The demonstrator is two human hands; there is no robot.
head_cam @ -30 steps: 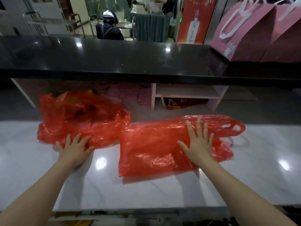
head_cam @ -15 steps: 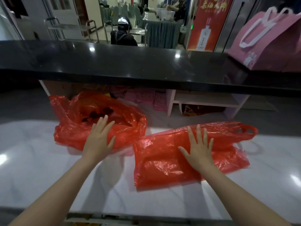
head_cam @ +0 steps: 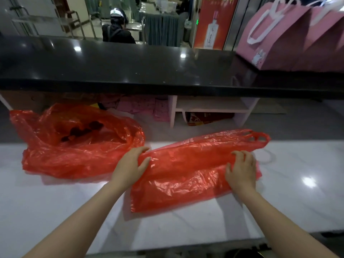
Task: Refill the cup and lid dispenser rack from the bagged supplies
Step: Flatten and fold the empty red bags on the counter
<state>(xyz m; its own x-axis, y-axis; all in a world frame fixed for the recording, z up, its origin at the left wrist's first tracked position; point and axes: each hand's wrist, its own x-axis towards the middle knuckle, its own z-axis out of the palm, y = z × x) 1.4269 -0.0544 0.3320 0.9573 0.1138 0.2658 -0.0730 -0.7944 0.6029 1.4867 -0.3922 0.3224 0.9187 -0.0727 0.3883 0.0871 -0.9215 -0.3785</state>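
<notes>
Hands both on right-hand red bag (head_cam: 186,174), one at each end. Left hand (head_cam: 130,165) curled round near-left end, thumb over the film; right hand (head_cam: 241,172) fingers bent, bunching film towards handle end. Bag lies flat on white marble counter (head_cam: 297,192), long axis left-to-right, tilting up towards handles (head_cam: 256,137) at far right. Contents hard to make out, possibly nothing bulky. Second red bag (head_cam: 78,142) just beside left hand, fuller, dark shapes inside. Dispenser rack not in sight.
</notes>
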